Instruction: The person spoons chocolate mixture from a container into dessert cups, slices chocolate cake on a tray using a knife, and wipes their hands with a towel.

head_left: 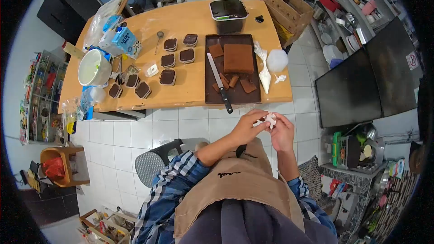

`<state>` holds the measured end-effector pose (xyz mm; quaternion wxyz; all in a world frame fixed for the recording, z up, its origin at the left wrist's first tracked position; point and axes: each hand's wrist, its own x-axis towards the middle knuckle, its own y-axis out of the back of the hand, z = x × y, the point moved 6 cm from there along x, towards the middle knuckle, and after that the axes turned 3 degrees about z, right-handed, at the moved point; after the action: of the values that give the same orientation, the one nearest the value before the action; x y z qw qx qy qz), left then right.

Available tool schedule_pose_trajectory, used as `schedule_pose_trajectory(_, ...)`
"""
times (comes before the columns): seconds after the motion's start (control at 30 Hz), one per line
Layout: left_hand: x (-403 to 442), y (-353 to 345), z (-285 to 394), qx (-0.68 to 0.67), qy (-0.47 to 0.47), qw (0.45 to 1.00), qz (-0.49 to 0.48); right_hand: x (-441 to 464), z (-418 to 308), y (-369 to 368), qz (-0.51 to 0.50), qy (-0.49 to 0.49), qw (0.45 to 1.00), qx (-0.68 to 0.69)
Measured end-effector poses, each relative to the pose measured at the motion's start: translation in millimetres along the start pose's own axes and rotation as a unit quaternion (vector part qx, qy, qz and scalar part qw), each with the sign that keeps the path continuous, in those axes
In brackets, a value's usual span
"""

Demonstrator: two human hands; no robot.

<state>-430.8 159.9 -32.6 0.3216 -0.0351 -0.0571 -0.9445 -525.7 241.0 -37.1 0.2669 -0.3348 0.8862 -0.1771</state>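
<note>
In front of the apron, my left hand (247, 129) and my right hand (283, 133) meet, fingers closed around a small crumpled white tissue (271, 120). Just beyond them, at the table's front edge, lies a dark tray (233, 97). On it rest a large block of brown cake (238, 58), several cut pieces (248, 86) and a bread knife (214, 71) whose black handle hangs over the tray's rim. Right of the tray lies a piping bag (263, 70) with white filling. Beside it are a round white translucent item (277, 60) and another crumpled white scrap (280, 78).
Several small dark-topped dessert cups (167, 77) stand left of the tray. A black tub (228, 16) sits behind it. Farther left are a white bowl (94, 68), a milk carton (126, 43) and a small strainer (159, 36). A grey stool (156, 165) stands on the floor at my left.
</note>
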Motion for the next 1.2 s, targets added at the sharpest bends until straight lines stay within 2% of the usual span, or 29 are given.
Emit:
schedule_pose_trajectory(0.1,16.1,-10.8,-3.7,-0.017,0.0,0.998,0.054,20.5,2.5,17.0,-0.003,0.016,0.997,-0.073)
schedule_pose_trajectory(0.2,39.2,-28.9,-5.6,0.015,0.062,0.998,-0.001,41.3,-10.7,36.0,-0.007,0.046,0.991,-0.125)
schedule_pose_trajectory(0.3,62.9,-57.0,-8.2,0.049,0.052,0.996,0.05,59.4,-33.3,54.7,0.02,0.079,0.978,-0.19)
schedule_pose_trajectory(0.4,88.2,-82.4,-19.0,0.091,-0.005,0.989,0.12,82.3,-43.6,79.8,0.03,0.125,0.949,-0.289)
schedule_pose_trajectory(0.53,118.5,-100.0,-29.9,0.132,0.036,0.979,0.154,97.6,-62.8,82.4,-0.007,0.139,0.915,-0.378)
schedule_pose_trajectory(0.6,132.6,-100.6,-37.4,0.165,0.024,0.971,0.172,113.1,-58.1,91.8,-0.039,0.138,0.925,-0.353)
schedule_pose_trajectory(0.77,145.6,-105.7,-46.1,0.194,0.002,0.961,0.199,141.9,-52.4,104.2,-0.084,0.005,0.961,-0.265)
schedule_pose_trajectory(0.83,149.8,-104.6,-52.9,0.183,0.009,0.963,0.2,152.7,-55.7,103.9,-0.074,0.025,0.964,-0.255)
schedule_pose_trajectory(0.93,151.7,-105.1,-84.3,0.072,0.15,0.969,0.185,163.9,-56.9,94.9,-0.091,0.052,0.963,-0.25)
schedule_pose_trajectory(1.03,149.9,-113.4,-103.2,-0.215,0.233,0.927,0.203,165.6,-52.6,85.8,-0.118,0.08,0.944,-0.298)
schedule_pose_trajectory(1.13,146.9,-111.5,-79.9,-0.257,0.259,0.901,0.236,171.0,-51.6,82.0,-0.141,0.144,0.899,-0.39)
schedule_pose_trajectory(1.17,146.5,-108.9,-95.7,-0.213,0.279,0.915,0.198,173.1,-55.0,79.2,-0.139,0.174,0.883,-0.414)
schedule_pose_trajectory(1.2,146.7,-107.7,-96.0,-0.228,0.276,0.911,0.206,173.9,-57.9,76.5,-0.135,0.204,0.866,-0.437)
